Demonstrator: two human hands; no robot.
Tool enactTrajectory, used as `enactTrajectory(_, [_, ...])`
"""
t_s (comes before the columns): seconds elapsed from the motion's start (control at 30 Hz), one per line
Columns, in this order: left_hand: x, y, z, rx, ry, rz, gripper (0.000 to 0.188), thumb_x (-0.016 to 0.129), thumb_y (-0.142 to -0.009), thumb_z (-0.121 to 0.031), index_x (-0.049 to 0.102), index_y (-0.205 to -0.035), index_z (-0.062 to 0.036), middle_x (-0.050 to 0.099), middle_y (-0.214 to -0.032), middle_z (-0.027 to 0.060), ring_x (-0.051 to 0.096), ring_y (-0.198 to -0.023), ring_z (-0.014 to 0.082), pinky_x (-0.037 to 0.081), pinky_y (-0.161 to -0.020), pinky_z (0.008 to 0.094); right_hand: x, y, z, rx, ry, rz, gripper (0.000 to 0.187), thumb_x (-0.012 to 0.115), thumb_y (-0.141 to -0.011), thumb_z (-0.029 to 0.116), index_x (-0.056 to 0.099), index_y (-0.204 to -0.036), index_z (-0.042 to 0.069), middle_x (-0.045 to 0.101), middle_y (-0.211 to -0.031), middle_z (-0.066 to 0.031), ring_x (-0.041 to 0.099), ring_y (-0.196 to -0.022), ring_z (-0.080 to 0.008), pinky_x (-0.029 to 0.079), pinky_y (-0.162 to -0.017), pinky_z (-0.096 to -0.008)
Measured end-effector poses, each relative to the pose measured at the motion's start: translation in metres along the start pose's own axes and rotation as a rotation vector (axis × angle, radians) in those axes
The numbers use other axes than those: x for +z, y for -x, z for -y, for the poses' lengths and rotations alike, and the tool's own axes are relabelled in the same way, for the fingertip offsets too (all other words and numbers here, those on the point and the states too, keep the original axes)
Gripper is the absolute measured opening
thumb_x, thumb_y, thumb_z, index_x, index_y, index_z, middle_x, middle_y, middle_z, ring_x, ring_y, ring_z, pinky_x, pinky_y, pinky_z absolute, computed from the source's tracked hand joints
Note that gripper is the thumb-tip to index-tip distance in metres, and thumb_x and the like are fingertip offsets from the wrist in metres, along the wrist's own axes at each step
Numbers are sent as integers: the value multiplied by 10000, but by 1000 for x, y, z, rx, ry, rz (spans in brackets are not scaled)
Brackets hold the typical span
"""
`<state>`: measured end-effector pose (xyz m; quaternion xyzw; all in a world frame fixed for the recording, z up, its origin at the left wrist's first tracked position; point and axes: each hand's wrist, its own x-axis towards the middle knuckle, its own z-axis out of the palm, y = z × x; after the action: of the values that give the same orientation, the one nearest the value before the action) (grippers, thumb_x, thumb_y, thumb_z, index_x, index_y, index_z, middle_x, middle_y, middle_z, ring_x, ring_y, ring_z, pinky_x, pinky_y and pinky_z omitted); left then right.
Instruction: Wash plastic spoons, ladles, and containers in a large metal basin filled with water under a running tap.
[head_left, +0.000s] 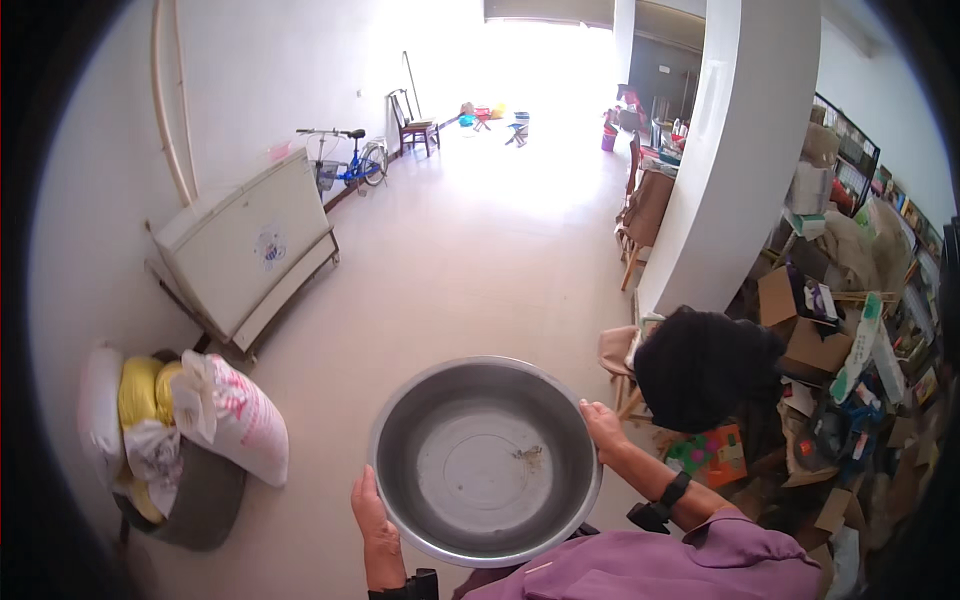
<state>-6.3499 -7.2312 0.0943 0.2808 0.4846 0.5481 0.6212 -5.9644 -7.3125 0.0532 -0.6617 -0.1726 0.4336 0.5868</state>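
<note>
A large round metal basin (400, 430) is held in front of my body, with its inside facing up. A small patch of brownish residue (527, 458) lies on the right part of its bottom; otherwise little is in it. My left hand (372, 515) grips the basin's left rim, thumb side up, its fingers mostly hidden behind the wall. On the opposite side my right hand (604, 430) is closed round the right rim, with its fingers also largely out of sight beneath. Dark straps circle both my wrists.
Stuffed sacks (235, 415) stand in and beside a dark tub (205, 500) at left. Beyond them are a wheeled white folded table (245, 255) and a blue bicycle (355, 165). At right are a pillar (710, 150), a black rounded shape (705, 370) and heaped cardboard boxes (810, 345).
</note>
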Motion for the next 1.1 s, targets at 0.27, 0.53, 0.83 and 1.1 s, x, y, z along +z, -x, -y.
enactTrajectory(0.27, [177, -301, -9, 14, 8, 26, 344, 463, -998, -280, 602, -1038, 31, 645, -971, 101, 633, -856, 189, 522, -768, 310, 81, -306, 111, -21, 19, -18, 284, 491, -995, 303, 564, -983, 29, 596, -857, -52, 564, -753, -125, 490, -668, -298])
enactTrajectory(0.53, [391, -570, 13, -41, 141, 29, 394, 433, -999, -294, 587, -1086, 58, 644, -1015, 137, 644, -896, 234, 530, -784, 329, 132, -629, 248, -46, 107, -33, 393, 530, -956, 385, 596, -901, 1, 577, -810, -58, 523, -751, -141, 459, -679, -323])
enactTrajectory(0.83, [638, -904, 8, 9, -14, 125, 404, 445, -993, -300, 581, -1129, 55, 648, -1062, 151, 647, -955, 248, 532, -833, 345, 193, -996, 371, -28, 70, -76, 370, 527, -968, 361, 590, -918, 0, 581, -820, -56, 531, -759, -134, 469, -671, -318])
enactTrajectory(1.1, [900, -1210, 6, -48, -53, 220, 337, 458, -1003, -256, 593, -1062, 47, 649, -973, 107, 639, -845, 174, 533, -743, 296, 216, -1293, 499, -29, 15, -159, 323, 503, -988, 328, 576, -975, 14, 602, -866, -60, 563, -774, -131, 487, -701, -287])
